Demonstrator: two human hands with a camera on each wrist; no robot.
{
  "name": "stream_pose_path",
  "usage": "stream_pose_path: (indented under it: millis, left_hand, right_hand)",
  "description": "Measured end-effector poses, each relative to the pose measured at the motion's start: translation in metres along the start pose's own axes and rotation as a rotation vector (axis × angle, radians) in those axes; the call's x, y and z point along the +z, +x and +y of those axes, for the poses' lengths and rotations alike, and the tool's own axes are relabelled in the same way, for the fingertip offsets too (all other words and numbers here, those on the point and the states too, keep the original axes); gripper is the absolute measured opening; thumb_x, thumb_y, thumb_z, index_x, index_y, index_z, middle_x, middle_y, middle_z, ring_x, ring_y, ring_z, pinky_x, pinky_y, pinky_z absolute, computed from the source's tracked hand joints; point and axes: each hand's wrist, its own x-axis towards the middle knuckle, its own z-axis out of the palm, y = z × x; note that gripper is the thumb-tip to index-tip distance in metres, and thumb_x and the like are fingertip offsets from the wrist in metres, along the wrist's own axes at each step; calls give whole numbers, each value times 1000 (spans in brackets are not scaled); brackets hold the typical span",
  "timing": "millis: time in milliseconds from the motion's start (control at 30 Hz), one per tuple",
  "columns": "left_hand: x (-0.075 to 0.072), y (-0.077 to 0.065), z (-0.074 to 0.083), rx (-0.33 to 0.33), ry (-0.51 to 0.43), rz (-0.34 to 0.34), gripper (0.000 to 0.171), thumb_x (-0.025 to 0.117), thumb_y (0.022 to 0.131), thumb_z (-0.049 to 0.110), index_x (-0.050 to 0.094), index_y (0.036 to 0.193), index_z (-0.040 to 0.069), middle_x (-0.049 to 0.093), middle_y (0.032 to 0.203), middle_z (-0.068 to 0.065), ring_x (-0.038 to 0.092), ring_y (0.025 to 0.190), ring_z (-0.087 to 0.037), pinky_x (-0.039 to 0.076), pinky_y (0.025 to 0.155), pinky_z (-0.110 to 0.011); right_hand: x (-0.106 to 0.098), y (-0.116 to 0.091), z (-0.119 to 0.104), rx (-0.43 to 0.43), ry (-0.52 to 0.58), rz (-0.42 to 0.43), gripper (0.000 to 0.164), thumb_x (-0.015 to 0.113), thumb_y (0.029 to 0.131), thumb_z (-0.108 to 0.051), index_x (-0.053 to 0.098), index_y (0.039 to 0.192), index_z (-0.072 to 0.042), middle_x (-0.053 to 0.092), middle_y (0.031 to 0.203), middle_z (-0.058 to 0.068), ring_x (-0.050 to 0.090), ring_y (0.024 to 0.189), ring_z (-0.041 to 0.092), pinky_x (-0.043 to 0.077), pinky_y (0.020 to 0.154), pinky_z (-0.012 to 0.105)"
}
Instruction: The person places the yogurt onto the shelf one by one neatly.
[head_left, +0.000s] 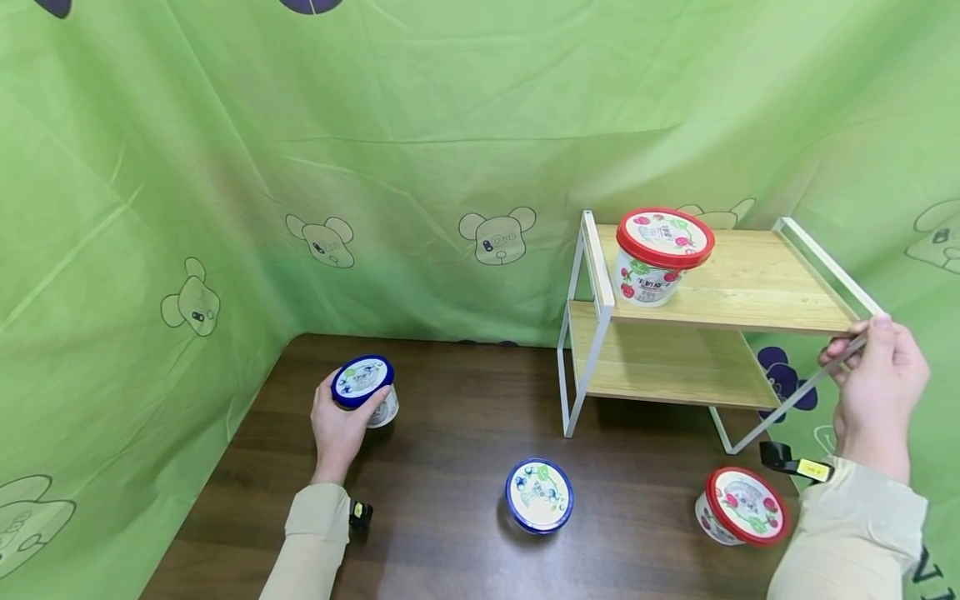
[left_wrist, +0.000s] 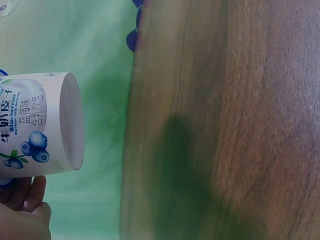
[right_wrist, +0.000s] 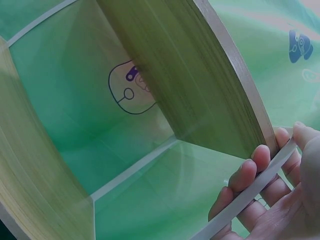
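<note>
My left hand (head_left: pixel 341 423) grips a paper cup (left_wrist: pixel 35 125) printed with blueberries, under its blue lid (head_left: pixel 363 381). In the left wrist view the cup's bottom shows, clear of the brown table. On the right, my right hand (head_left: pixel 879 375) holds the front corner of a two-tier shelf (head_left: pixel 660 358); its fingers (right_wrist: pixel 243 175) curl round the white metal leg (right_wrist: pixel 250 192). A red-lidded cup with raspberry pictures (head_left: pixel 649 279) stands on the top board's left end. Another blue-lidded cup (head_left: pixel 539 496) sits on the table between the hands, and a second red-lidded cup (head_left: pixel 746 506) is near the right forearm.
The dark wooden table (head_left: pixel 450 400) meets a green cloth (head_left: pixel 420 167) with bear drawings at its back and sides. The shelf's lower board (head_left: pixel 675 371) lies beneath the top one, between white metal side frames.
</note>
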Motion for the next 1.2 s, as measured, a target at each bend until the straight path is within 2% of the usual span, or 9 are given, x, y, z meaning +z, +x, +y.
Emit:
stream_pose_path:
  millis: [167,900,1200]
  left_hand:
    - [3,-2,2,-2,-3,-7,84,97,68,37,56,134,4,59,127,-12,52,119,-30,37,105,-48]
    - [34,-12,22,-16,-72,-121,85,94,70,46,56,138,11,57,129,-10,52,120,-29,39,104,-48]
    - [41,-12,30,-2,-104,-151,83,93,72,46,56,137,10,57,129,-10,52,119,-28,39,103,-46]
  right_hand:
    - [-1,-1,1,-1,-10,3,26,62,103,-26,60,104,0,64,80,9,62,65,17,57,58,23]
    - [-3,0,3,5,13,3,27,64,101,-26,60,105,1,64,81,10,62,65,17,57,58,24]
    - [0,0,2,-3,16,3,26,63,102,-24,60,105,1,63,80,10,62,65,17,57,58,24]
